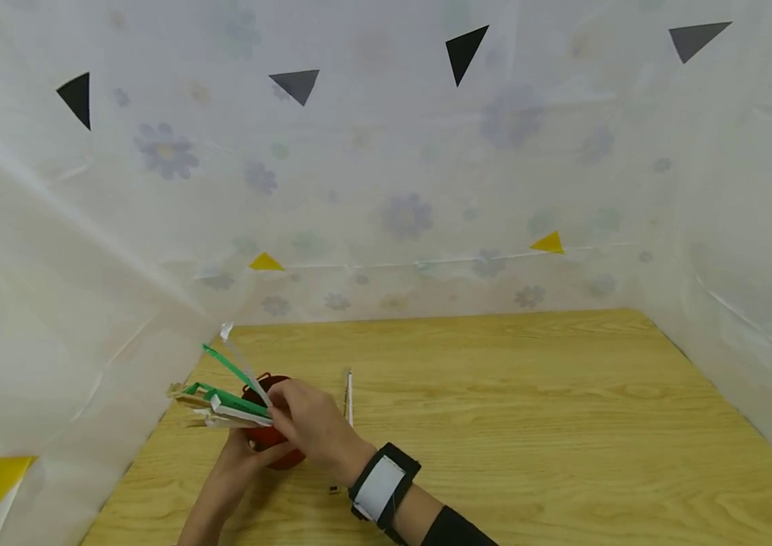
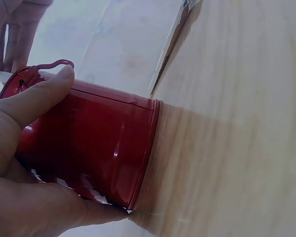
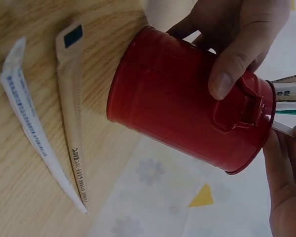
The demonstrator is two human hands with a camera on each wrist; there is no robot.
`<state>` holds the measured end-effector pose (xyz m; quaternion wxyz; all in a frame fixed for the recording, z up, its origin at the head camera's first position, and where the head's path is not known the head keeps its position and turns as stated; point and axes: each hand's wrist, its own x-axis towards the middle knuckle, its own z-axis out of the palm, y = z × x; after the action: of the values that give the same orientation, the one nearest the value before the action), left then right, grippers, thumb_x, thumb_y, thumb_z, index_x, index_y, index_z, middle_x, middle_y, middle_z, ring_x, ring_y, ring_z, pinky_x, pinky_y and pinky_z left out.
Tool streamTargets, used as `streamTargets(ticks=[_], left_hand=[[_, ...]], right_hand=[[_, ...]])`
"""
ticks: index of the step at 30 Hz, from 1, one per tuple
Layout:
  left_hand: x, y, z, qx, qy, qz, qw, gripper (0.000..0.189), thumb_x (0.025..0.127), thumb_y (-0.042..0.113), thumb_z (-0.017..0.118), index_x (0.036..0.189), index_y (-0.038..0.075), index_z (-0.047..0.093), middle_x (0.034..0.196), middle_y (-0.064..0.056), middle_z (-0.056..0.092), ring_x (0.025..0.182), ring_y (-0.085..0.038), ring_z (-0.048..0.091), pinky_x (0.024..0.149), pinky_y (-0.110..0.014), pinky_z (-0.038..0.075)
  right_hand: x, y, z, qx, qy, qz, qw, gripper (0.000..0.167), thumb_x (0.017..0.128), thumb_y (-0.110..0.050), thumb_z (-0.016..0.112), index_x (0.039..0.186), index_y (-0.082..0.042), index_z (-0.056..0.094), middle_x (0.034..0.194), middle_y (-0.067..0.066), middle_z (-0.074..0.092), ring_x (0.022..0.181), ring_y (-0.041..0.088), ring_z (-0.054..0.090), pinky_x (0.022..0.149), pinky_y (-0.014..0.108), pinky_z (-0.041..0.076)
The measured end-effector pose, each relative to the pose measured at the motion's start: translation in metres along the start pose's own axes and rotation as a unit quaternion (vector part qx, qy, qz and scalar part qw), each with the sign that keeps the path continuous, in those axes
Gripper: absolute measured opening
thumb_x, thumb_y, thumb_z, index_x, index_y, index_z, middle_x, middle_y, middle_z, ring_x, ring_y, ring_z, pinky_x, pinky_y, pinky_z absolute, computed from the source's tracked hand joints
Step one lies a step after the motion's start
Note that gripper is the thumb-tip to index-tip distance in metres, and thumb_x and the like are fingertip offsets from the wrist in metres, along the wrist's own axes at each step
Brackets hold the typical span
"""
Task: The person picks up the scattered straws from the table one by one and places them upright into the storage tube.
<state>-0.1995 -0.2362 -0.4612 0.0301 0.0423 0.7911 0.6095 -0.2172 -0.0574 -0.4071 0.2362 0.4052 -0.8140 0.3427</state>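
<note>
My left hand (image 1: 239, 455) grips a red metal bucket (image 3: 182, 103), its thumb lying along the side near the rim. In the left wrist view the bucket's base is on or close to the table; I cannot tell which. A bunch of paper-wrapped straws (image 1: 236, 402), white, brown and green, sticks out of the mouth, leaning left in the head view. At the rim my right hand (image 1: 314, 421) pinches a slim white straw (image 3: 282, 129). The straws' lower ends are hidden inside the bucket.
On the wooden table (image 1: 529, 409), to the right of the bucket, lie a white wrapped straw (image 3: 32, 118) and a brown wrapped straw (image 3: 71, 103). Pale flowered sheeting (image 1: 372, 167) with coloured triangles walls the table at the back and sides.
</note>
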Motion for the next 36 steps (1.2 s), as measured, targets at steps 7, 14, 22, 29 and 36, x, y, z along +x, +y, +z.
streamTargets(ticks=[7,14,22,29,36], left_hand=[[0.001,-0.002,0.0,0.006,0.003,0.004,1.0,0.093,0.089,0.02,0.081,0.159,0.024,0.019,0.157,-0.006,0.036,0.137,-0.023,0.043,0.1,-0.023,0.045],[0.001,0.0,0.0,0.001,-0.003,0.003,1.0,0.091,0.091,0.017,0.078,0.16,0.022,0.019,0.158,-0.01,0.035,0.139,-0.03,0.041,0.102,-0.029,0.045],[0.0,0.001,0.002,-0.001,0.0,0.003,1.0,0.095,0.09,0.015,0.08,0.161,0.022,0.016,0.159,-0.01,0.032,0.141,-0.031,0.039,0.105,-0.035,0.043],[0.002,0.003,0.003,-0.009,0.005,0.021,0.9997,0.098,0.088,0.011,0.081,0.161,0.016,0.016,0.161,-0.014,0.03,0.146,-0.034,0.031,0.115,-0.057,0.028],[0.0,0.003,0.003,0.007,0.011,0.018,0.9998,0.1,0.085,0.016,0.084,0.16,0.016,0.017,0.16,-0.012,0.032,0.145,-0.032,0.033,0.115,-0.055,0.028]], right_hand=[[-0.002,0.003,0.006,-0.017,0.006,-0.007,0.9998,0.017,0.099,-0.01,0.068,0.114,-0.006,0.061,0.103,0.002,0.065,0.092,0.003,0.065,0.078,0.006,0.048],[0.001,0.0,-0.002,0.008,-0.038,0.02,0.9991,0.019,0.1,-0.012,0.067,0.117,-0.007,0.06,0.106,0.002,0.065,0.095,0.004,0.065,0.079,0.007,0.048],[0.003,0.0,-0.02,0.028,-0.103,0.06,0.9924,0.032,0.099,-0.013,0.067,0.128,-0.004,0.056,0.116,0.007,0.065,0.104,0.012,0.067,0.083,0.009,0.049],[-0.011,0.017,-0.024,-0.007,-0.07,0.17,0.983,0.025,0.1,-0.012,0.066,0.123,-0.005,0.061,0.106,0.005,0.067,0.094,0.013,0.067,0.075,0.016,0.052],[-0.032,0.033,-0.022,-0.04,-0.113,0.323,0.9387,0.015,0.092,-0.008,0.072,0.1,0.002,0.063,0.076,0.005,0.06,0.061,0.014,0.056,0.05,0.025,0.045]])
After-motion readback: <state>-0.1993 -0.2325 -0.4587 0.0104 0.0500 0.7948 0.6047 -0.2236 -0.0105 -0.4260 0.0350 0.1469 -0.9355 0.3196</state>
